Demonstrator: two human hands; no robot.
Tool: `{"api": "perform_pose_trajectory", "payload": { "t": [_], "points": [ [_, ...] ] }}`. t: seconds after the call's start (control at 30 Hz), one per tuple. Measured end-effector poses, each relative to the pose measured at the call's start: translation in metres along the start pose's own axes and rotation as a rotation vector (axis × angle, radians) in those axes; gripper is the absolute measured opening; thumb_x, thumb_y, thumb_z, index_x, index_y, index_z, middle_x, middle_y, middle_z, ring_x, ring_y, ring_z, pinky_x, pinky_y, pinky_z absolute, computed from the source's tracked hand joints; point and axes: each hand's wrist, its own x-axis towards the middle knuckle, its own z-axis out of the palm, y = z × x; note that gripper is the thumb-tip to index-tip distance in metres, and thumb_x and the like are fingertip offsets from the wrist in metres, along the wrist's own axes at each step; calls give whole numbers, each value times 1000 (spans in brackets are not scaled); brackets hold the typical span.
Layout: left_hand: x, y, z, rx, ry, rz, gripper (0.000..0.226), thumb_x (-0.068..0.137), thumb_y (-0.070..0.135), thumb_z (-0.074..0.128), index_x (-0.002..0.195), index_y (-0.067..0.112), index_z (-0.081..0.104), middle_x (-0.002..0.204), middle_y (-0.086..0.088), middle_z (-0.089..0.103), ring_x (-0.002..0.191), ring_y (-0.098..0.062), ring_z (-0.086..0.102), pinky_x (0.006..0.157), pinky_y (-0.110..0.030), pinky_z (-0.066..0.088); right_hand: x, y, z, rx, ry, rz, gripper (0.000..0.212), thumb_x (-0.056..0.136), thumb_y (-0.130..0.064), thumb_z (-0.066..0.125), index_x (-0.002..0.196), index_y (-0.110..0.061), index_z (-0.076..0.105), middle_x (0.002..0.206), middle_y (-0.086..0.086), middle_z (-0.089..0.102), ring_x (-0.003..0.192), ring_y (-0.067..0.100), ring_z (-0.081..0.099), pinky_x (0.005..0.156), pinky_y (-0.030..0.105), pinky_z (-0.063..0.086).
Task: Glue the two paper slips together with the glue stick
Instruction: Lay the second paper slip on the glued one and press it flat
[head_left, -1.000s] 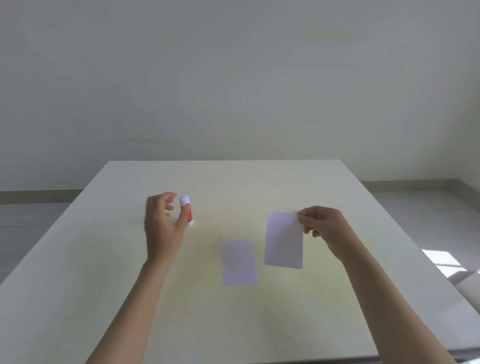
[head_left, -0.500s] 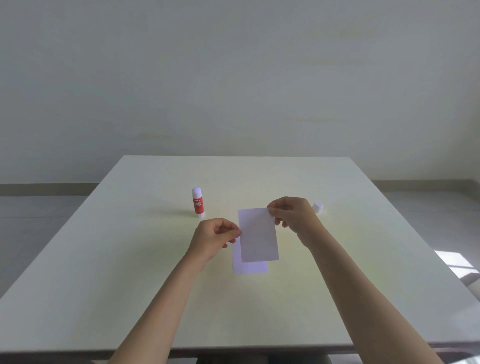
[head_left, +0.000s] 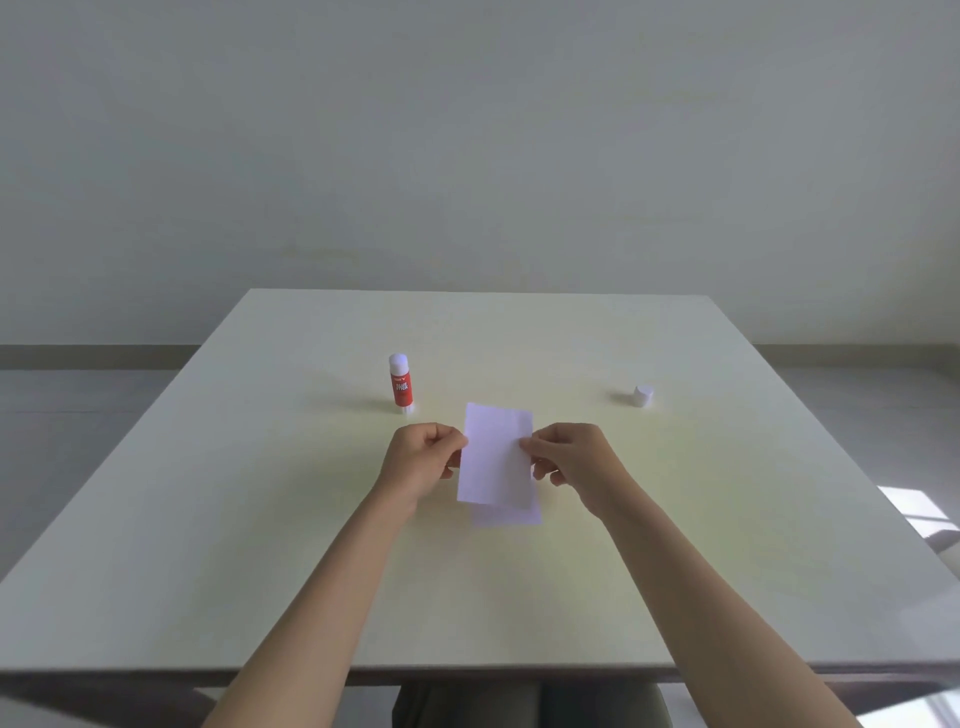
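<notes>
While both hands work at its centre, the table (head_left: 260, 519) carries all items. Left hand (head_left: 421, 462) and right hand (head_left: 576, 462): fingers pinched on opposite side edges of the upper paper slip (head_left: 496, 457), raised and tilted. Lower paper slip (head_left: 506, 514): flat beneath, near edge showing. Glue stick (head_left: 401, 383): upright, uncapped, far left. Cap (head_left: 643, 396): far right, well apart.

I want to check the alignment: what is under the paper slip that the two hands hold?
Under the held slip lies the second slip on the table. Only its near edge shows; the rest is covered, so any glue there cannot be seen.
</notes>
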Motion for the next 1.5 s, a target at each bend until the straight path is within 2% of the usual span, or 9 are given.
{"api": "perform_pose_trajectory", "payload": {
  "t": [0.17, 0.33, 0.73, 0.87, 1.0, 1.1, 1.2, 1.37, 1.5],
  "points": [
    [2, -6, 1, 42, 14, -15, 17, 83, 11, 63, 67, 14, 65, 66, 4, 68, 52, 2, 65, 57, -21, 43, 4, 4, 1, -46, 30, 41, 9, 82, -6, 67, 75, 0, 65, 63, 7, 64, 47, 14, 52, 49, 23, 35],
    [3, -7, 3, -11, -8, -21, 18, 84, 9, 61, 67, 12, 64, 68, 2, 68, 52, 2, 65, 57, -22, 41, 8, 8, 0, -2, 125, 59, 11, 81, -10, 70, 76, -4, 63, 61, 5, 59, 47, 17, 50, 47, 24, 37],
    [6, -9, 6, -6, -4, -72, 14, 84, 9, 61, 70, 8, 65, 67, 0, 69, 50, 1, 65, 56, -23, 39, 7, 7, -3, -17, 32, 80, 8, 81, -2, 63, 74, 1, 65, 61, 7, 60, 48, 18, 49, 49, 24, 35],
    [6, -11, 6, 126, 49, -50, 14, 78, 9, 64, 64, 8, 66, 65, 1, 71, 52, -3, 68, 53, -18, 42, 9, 9, 0, -106, 64, 103, 9, 79, -2, 62, 70, 0, 66, 58, 6, 60, 45, 16, 50, 45, 21, 38],
    [6, -12, 7, 224, 62, -50, 11, 74, 9, 65, 68, 2, 70, 59, 3, 72, 49, -1, 67, 44, -5, 42, 12, 12, 1, -202, 79, 112, 9, 76, -3, 63, 67, -1, 67, 54, 3, 61, 34, 7, 49, 39, 16, 36],
    [5, -11, 7, 273, 48, -48, 13, 72, 9, 66, 60, 10, 70, 45, 11, 67, 44, 4, 63, 40, -2, 37, 12, 13, 1, -259, 88, 116, 11, 74, -3, 63, 63, -4, 65, 52, 2, 60, 26, 1, 46, 32, 10, 33],
    [4, -11, 9, 315, 43, -41, 15, 72, 10, 66, 58, 12, 70, 42, 12, 65, 42, 7, 60, 39, -1, 36, 13, 15, 2, -308, 96, 111, 16, 73, -3, 63, 58, -8, 63, 49, 2, 59, 26, 1, 45, 30, 9, 31],
    [5, -11, 9, 357, 34, -42, 15, 73, 10, 67, 58, 13, 69, 41, 14, 64, 43, 7, 61, 39, -2, 35, 14, 15, 5, -382, 97, 94, 11, 70, -4, 61, 60, -5, 65, 45, 3, 57, 35, 13, 45, 35, 14, 34],
    [5, -12, 10, 412, 36, -26, 12, 72, 11, 66, 60, 12, 70, 40, 14, 63, 45, 7, 61, 50, -13, 39, 14, 16, 6, -405, 112, 63, 12, 70, -1, 59, 71, 6, 68, 46, 5, 56, 36, 15, 44, 38, 17, 36]
  ]
}}
